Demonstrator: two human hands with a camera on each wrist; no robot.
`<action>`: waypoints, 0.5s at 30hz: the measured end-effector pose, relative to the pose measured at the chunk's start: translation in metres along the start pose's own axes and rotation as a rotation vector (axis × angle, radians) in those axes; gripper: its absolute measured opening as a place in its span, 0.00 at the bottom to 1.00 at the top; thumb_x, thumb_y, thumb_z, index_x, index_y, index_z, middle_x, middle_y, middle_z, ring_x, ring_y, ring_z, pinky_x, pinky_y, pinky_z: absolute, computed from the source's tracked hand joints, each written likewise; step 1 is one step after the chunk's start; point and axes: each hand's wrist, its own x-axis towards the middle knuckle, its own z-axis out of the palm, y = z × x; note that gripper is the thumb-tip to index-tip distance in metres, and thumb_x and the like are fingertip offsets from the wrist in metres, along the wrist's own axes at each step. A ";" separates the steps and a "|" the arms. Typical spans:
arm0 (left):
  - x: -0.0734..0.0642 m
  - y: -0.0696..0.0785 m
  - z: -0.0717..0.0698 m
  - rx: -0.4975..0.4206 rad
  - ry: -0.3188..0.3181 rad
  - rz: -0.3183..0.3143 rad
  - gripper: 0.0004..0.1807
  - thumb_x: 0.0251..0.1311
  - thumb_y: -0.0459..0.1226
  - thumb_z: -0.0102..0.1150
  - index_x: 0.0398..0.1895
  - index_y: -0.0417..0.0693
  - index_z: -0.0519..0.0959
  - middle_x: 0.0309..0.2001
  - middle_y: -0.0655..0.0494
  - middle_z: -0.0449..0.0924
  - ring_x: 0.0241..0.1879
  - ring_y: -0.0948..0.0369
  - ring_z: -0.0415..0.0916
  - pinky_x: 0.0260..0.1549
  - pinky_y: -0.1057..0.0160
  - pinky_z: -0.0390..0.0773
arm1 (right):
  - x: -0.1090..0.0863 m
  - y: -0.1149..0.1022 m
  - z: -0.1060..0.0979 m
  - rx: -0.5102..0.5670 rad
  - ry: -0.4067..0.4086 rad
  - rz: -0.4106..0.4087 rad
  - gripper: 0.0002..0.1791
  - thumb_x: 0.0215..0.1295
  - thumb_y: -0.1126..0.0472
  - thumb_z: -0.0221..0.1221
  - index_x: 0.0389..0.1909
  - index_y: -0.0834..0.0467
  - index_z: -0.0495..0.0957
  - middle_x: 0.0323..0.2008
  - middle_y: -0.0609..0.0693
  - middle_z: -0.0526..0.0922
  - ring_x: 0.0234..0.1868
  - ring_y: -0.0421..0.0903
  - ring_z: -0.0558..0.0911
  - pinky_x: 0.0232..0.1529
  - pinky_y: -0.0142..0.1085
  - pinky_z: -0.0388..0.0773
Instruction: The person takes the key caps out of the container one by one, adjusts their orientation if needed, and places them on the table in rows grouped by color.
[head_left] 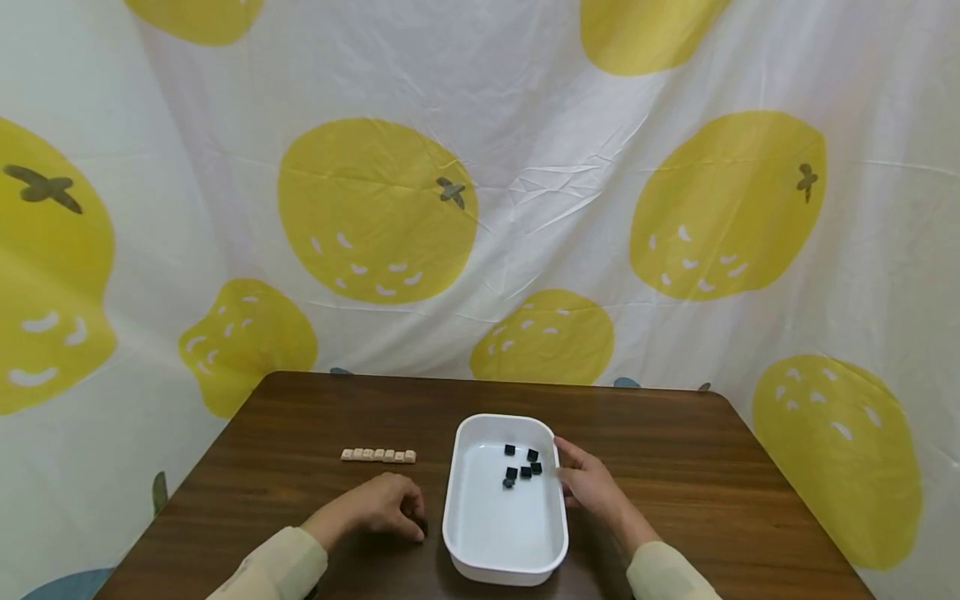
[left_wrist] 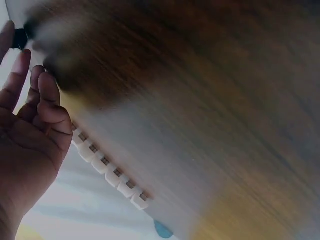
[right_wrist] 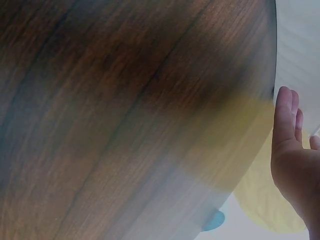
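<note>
My left hand [head_left: 378, 504] is low over the table, left of the white tray [head_left: 506, 575]. Between its thumb and index fingertip it pinches a small black keycap [left_wrist: 20, 38]; in the head view most of that piece is hidden by the fingers. My right hand [head_left: 592, 483] rests its fingers against the tray's right side, near the rim. In the right wrist view its fingers [right_wrist: 284, 115] are straight. Several black keycaps [head_left: 512, 473] lie scattered in the tray's upper right part. A straight row of beige keycaps [head_left: 378, 455] sits beyond my left hand.
The brown wooden table [head_left: 675, 467] is glossy and reflects the hand and keycaps. Behind its far edge hangs a white curtain [head_left: 540, 208] printed with yellow fruit.
</note>
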 end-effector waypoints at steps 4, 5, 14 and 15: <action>0.002 -0.002 -0.001 -0.008 0.039 0.014 0.08 0.46 0.36 0.75 0.25 0.50 0.82 0.23 0.70 0.77 0.25 0.73 0.71 0.28 0.69 0.74 | -0.001 0.000 0.000 0.000 -0.001 -0.001 0.30 0.72 0.67 0.50 0.74 0.59 0.61 0.48 0.63 0.75 0.39 0.52 0.80 0.40 0.47 0.82; 0.002 -0.003 -0.002 -0.014 0.058 0.020 0.08 0.46 0.35 0.75 0.26 0.49 0.82 0.23 0.70 0.77 0.25 0.73 0.71 0.28 0.68 0.74 | -0.001 0.000 0.000 0.000 -0.002 0.000 0.29 0.72 0.67 0.50 0.74 0.59 0.61 0.48 0.63 0.75 0.39 0.52 0.80 0.40 0.46 0.82; 0.005 -0.009 -0.012 -0.128 0.264 -0.042 0.10 0.50 0.29 0.71 0.35 0.42 0.79 0.26 0.61 0.76 0.26 0.66 0.71 0.27 0.66 0.73 | 0.000 0.000 0.001 0.017 0.000 -0.003 0.30 0.71 0.67 0.50 0.74 0.60 0.61 0.49 0.64 0.75 0.38 0.51 0.81 0.39 0.46 0.82; 0.005 -0.010 -0.012 -0.160 0.284 -0.058 0.10 0.51 0.29 0.70 0.35 0.41 0.79 0.26 0.60 0.77 0.26 0.66 0.72 0.26 0.66 0.74 | 0.000 0.000 0.001 0.019 0.002 -0.002 0.30 0.71 0.67 0.50 0.74 0.60 0.61 0.49 0.64 0.76 0.38 0.51 0.81 0.39 0.46 0.82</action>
